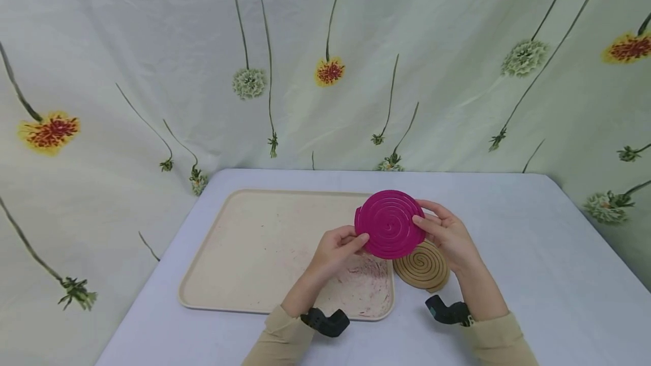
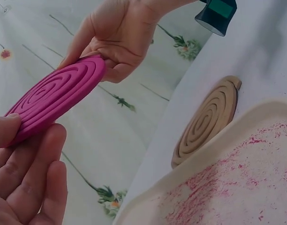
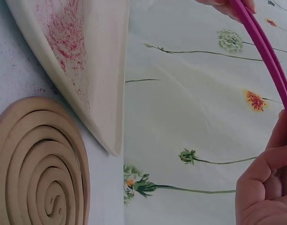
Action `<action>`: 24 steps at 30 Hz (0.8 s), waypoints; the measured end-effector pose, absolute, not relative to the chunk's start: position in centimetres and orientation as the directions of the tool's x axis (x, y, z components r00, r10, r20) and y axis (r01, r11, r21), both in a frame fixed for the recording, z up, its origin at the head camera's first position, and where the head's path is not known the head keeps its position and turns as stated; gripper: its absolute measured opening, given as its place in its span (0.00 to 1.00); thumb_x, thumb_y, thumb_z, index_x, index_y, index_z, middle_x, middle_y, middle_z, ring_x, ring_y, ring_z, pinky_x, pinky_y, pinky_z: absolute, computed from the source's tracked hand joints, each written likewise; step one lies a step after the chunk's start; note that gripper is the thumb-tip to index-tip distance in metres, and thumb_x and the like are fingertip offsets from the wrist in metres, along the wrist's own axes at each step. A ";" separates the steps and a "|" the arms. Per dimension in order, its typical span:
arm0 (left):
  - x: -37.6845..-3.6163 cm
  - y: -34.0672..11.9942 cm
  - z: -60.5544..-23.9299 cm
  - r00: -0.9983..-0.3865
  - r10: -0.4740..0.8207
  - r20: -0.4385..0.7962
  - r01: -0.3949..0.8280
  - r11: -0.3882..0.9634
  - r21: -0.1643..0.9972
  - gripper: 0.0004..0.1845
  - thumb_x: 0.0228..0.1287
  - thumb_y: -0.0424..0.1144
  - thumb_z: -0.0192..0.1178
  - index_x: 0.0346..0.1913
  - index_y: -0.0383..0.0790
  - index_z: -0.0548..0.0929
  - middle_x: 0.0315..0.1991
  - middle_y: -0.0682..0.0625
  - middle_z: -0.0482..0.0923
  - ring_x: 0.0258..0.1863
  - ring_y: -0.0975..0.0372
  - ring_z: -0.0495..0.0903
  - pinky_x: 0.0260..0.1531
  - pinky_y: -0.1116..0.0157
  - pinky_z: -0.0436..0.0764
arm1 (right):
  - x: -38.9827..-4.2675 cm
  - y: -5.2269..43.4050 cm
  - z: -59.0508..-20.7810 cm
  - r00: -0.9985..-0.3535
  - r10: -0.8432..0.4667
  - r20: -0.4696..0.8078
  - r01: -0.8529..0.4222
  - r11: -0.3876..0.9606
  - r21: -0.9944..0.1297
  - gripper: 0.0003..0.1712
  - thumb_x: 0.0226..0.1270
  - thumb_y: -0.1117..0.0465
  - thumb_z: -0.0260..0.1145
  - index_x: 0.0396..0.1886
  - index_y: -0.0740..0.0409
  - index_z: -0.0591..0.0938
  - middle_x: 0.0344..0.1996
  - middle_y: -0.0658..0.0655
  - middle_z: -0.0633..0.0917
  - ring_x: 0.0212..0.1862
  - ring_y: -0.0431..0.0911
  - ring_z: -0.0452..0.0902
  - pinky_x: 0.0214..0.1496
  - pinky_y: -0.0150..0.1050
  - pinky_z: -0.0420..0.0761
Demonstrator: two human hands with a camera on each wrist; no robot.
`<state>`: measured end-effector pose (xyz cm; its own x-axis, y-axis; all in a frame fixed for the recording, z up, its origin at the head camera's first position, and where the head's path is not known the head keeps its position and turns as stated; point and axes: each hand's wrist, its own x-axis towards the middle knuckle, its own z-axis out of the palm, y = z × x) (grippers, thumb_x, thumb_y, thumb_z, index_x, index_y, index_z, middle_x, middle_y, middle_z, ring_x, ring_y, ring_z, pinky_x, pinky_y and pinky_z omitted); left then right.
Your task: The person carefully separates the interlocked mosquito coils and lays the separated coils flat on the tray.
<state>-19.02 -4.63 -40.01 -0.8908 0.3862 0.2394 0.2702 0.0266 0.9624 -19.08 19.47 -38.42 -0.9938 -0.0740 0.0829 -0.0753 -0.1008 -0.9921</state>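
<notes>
A round magenta spiral disc (image 1: pixel 390 223) is held up in the air between both hands. My left hand (image 1: pixel 333 248) pinches its lower left edge, thumb on the near face and fingers behind. On the opposite side, my right hand (image 1: pixel 452 239) grips the right edge between thumb and fingers. Grooves coil to the centre of the disc, as the left wrist view also shows on the magenta disc (image 2: pixel 56 96). Below it, a tan spiral disc (image 1: pixel 422 267) of similar shape lies on the table, partly hidden by the magenta one in the head view.
A large cream tray (image 1: pixel 244 275) lies left of the tan disc, its right rim beside it. Reddish-pink crumbs and smears (image 1: pixel 368 275) mark the tray's right part. White cloth covers the table (image 1: pixel 539 253). Behind hangs a flower-printed curtain (image 1: pixel 447 27).
</notes>
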 end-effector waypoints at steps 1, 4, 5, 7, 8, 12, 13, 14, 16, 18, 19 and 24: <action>-19.2 -4.7 -40.2 -0.894 0.379 0.240 0.270 0.028 0.962 0.10 0.66 0.30 0.56 0.44 0.24 0.79 0.37 0.33 0.82 0.35 0.53 0.82 0.38 0.67 0.82 | -19.0 19.4 -38.4 -0.993 -0.078 0.083 -0.077 -0.079 -0.994 0.26 0.65 0.60 0.64 0.60 0.63 0.70 0.39 0.46 0.86 0.41 0.42 0.83 0.47 0.35 0.80; -19.5 -5.1 -40.5 -0.894 0.364 0.260 0.287 0.020 0.958 0.11 0.66 0.31 0.56 0.44 0.25 0.79 0.37 0.34 0.82 0.34 0.60 0.82 0.39 0.67 0.82 | -18.8 19.4 -38.1 -0.991 -0.104 0.089 -0.089 -0.009 -0.996 0.28 0.65 0.60 0.63 0.61 0.69 0.69 0.40 0.49 0.86 0.42 0.43 0.83 0.48 0.35 0.79; -19.5 -5.2 -40.4 -0.892 0.361 0.271 0.296 0.014 0.955 0.11 0.66 0.32 0.56 0.44 0.25 0.79 0.36 0.34 0.82 0.33 0.61 0.82 0.39 0.66 0.82 | -18.7 19.4 -38.0 -0.988 -0.119 0.094 -0.097 0.015 -0.995 0.28 0.65 0.60 0.63 0.60 0.71 0.70 0.40 0.51 0.86 0.42 0.43 0.83 0.49 0.35 0.79; -19.5 -5.4 -40.3 -0.888 0.359 0.286 0.304 -0.008 0.953 0.11 0.66 0.32 0.56 0.44 0.24 0.79 0.36 0.34 0.82 0.33 0.63 0.81 0.40 0.65 0.82 | -18.5 19.3 -37.8 -0.982 -0.159 0.101 -0.111 0.053 -0.992 0.27 0.65 0.61 0.63 0.59 0.72 0.71 0.40 0.55 0.85 0.41 0.44 0.83 0.49 0.35 0.79; -19.5 -5.4 -40.3 -0.885 0.362 0.294 0.308 -0.020 0.951 0.11 0.66 0.32 0.56 0.44 0.24 0.79 0.36 0.33 0.82 0.33 0.63 0.81 0.40 0.65 0.82 | -18.3 19.3 -37.7 -0.978 -0.180 0.102 -0.116 0.071 -0.991 0.26 0.65 0.61 0.63 0.58 0.73 0.71 0.40 0.57 0.85 0.40 0.45 0.83 0.48 0.36 0.80; -19.5 -5.4 -40.2 -0.891 0.363 0.274 0.276 -0.046 0.960 0.12 0.66 0.32 0.56 0.45 0.23 0.78 0.37 0.32 0.81 0.32 0.64 0.81 0.39 0.65 0.82 | -17.8 18.6 -37.4 -0.965 -0.242 0.105 -0.141 0.136 -0.981 0.24 0.63 0.62 0.65 0.55 0.72 0.74 0.40 0.64 0.84 0.38 0.47 0.83 0.43 0.38 0.82; -19.5 -5.3 -40.2 -0.898 0.353 0.262 0.266 -0.039 0.963 0.12 0.66 0.32 0.56 0.46 0.24 0.79 0.37 0.33 0.81 0.32 0.64 0.81 0.38 0.66 0.82 | -17.7 18.4 -37.3 -0.964 -0.242 0.106 -0.146 0.152 -0.978 0.24 0.62 0.62 0.66 0.54 0.72 0.75 0.40 0.65 0.84 0.37 0.47 0.83 0.42 0.38 0.83; -19.4 -5.3 -40.2 -0.905 0.339 0.258 0.264 -0.029 0.964 0.12 0.66 0.32 0.56 0.47 0.25 0.79 0.37 0.33 0.82 0.33 0.63 0.82 0.38 0.66 0.82 | -17.6 18.1 -37.3 -0.965 -0.237 0.111 -0.155 0.176 -0.972 0.23 0.62 0.62 0.66 0.53 0.72 0.75 0.39 0.65 0.84 0.37 0.47 0.83 0.40 0.38 0.83; -19.4 -5.0 -40.5 -0.924 0.287 0.251 0.266 0.012 0.964 0.14 0.65 0.33 0.58 0.50 0.27 0.78 0.40 0.35 0.82 0.35 0.60 0.82 0.38 0.66 0.82 | -17.3 17.6 -37.3 -0.969 -0.211 0.125 -0.173 0.223 -0.959 0.23 0.61 0.61 0.67 0.51 0.72 0.77 0.37 0.64 0.85 0.36 0.48 0.83 0.38 0.37 0.83; -19.4 -4.8 -40.7 -0.938 0.217 0.269 0.292 0.084 0.953 0.17 0.64 0.35 0.60 0.53 0.31 0.77 0.45 0.38 0.81 0.39 0.57 0.82 0.39 0.66 0.82 | -17.1 17.0 -37.3 -0.974 -0.172 0.148 -0.192 0.275 -0.942 0.22 0.60 0.61 0.68 0.50 0.71 0.78 0.36 0.64 0.85 0.35 0.49 0.83 0.36 0.37 0.83; -19.4 -4.7 -40.8 -0.943 0.183 0.279 0.303 0.123 0.945 0.19 0.63 0.36 0.62 0.54 0.33 0.76 0.47 0.40 0.80 0.41 0.55 0.81 0.40 0.65 0.81 | -17.0 16.7 -37.3 -0.975 -0.152 0.162 -0.201 0.302 -0.932 0.22 0.59 0.60 0.69 0.49 0.71 0.78 0.36 0.63 0.85 0.35 0.49 0.83 0.35 0.36 0.83; -19.1 -4.4 -41.2 -0.930 0.111 0.351 0.368 0.224 0.903 0.17 0.59 0.41 0.65 0.50 0.40 0.79 0.47 0.47 0.78 0.46 0.52 0.76 0.45 0.56 0.78 | -16.6 15.1 -37.5 -0.971 -0.057 0.232 -0.234 0.420 -0.877 0.20 0.58 0.60 0.70 0.47 0.68 0.79 0.36 0.62 0.85 0.35 0.50 0.84 0.35 0.36 0.84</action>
<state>-19.14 -4.41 -41.25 -0.9297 0.1109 0.3513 0.3678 0.2239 0.9025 -16.64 15.09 -37.54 -0.9711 -0.0572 0.2318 -0.2341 0.4199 -0.8769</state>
